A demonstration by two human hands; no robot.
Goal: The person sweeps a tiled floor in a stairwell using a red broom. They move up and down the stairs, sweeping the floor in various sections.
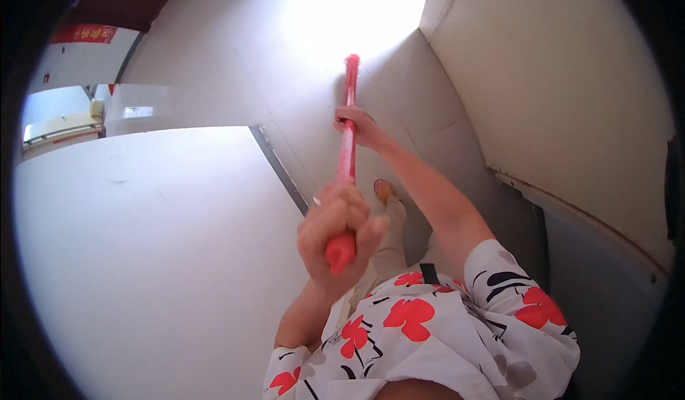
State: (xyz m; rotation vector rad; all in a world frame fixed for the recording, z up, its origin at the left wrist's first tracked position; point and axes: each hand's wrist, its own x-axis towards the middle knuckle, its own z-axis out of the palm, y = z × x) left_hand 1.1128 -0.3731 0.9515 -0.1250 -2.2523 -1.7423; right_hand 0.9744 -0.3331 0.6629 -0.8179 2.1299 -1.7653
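Observation:
A long red pole, apparently a broom handle [347,156], runs away from me down toward the floor. My left hand [337,226] is wrapped around its upper end, close below the camera, with the red end cap [340,250] poking out of the fist. A ring shows on one finger. Farther down, my right hand [357,124] grips the same pole, with the arm stretched out. Beyond that hand the pole meets a narrow red head with a bristly edge [351,71], seen nearly end-on. Whether the head touches the floor I cannot tell.
Pale floor tiles [299,127] lie ahead, with strong glare at the far end. A white wall [160,250] with a dark base strip [281,170] stands close on the left. A cream panel [546,89] borders the right. One shoe [383,190] is visible below.

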